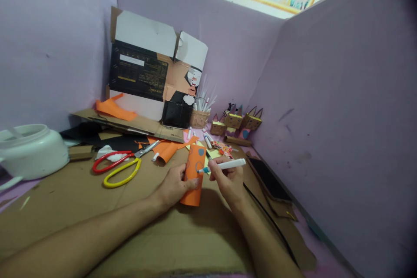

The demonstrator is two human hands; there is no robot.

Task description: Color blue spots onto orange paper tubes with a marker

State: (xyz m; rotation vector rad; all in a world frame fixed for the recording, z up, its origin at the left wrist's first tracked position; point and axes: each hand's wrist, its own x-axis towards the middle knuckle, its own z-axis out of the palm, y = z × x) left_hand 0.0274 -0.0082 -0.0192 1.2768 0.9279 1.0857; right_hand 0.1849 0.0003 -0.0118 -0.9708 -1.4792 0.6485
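My left hand is closed round an orange paper tube, its thumb lying across the front. Blue circles are drawn on the tube; one near the top is filled in, others are outlines. Between the fingers of my right hand is a white felt-tip marker with a blue-green tip end. The marker's tip meets the tube at an outlined circle around its middle. The tube stands tilted above the cardboard sheet; whether its lower end rests there I cannot tell.
Scissors with red and yellow handles lie left of the tube. Behind are orange paper scraps, loose markers, a basket of markers and small cardboard animal figures. A white pot stands left, a phone lies right.
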